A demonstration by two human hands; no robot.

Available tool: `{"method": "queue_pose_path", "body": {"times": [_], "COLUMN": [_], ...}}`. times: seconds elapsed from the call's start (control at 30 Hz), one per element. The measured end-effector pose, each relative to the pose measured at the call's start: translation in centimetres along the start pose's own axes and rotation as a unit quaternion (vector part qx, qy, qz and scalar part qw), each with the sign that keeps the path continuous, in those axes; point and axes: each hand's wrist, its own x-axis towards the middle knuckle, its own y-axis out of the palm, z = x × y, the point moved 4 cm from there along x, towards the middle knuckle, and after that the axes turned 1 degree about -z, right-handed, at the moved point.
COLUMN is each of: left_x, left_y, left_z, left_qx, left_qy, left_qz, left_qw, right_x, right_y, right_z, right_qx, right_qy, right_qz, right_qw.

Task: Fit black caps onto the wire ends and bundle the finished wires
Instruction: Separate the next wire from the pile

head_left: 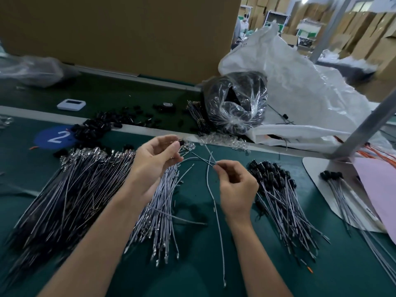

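Black cap (181, 143) pinched by left hand (157, 161), right hand (236, 186) pinching thin, curved grey wire (215, 207)

capped wires (285, 202) right of uncapped wires (70, 189)

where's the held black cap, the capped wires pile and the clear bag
black cap (181, 142): head view, its visible dark end
capped wires (278, 176): head view, black caps at the pile's far end
clear bag (235, 103): head view, its crinkled front
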Motion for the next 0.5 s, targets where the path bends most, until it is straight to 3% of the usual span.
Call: {"method": "queue_pose_path", "body": {"times": [0.5], "left_x": [-0.4], "left_y": [0.1], "left_z": [1.3], "left_qx": [0.056], "left_qy": [0.015], "left_qz": [-0.017], "left_qw": [0.998], "right_x": [0.1], "right_y": [-0.3], "right_z": [0.5], "right_qx": [0.016], "right_qy": [-0.026], "right_qz": [-0.003], "right_qw": [1.0]}}
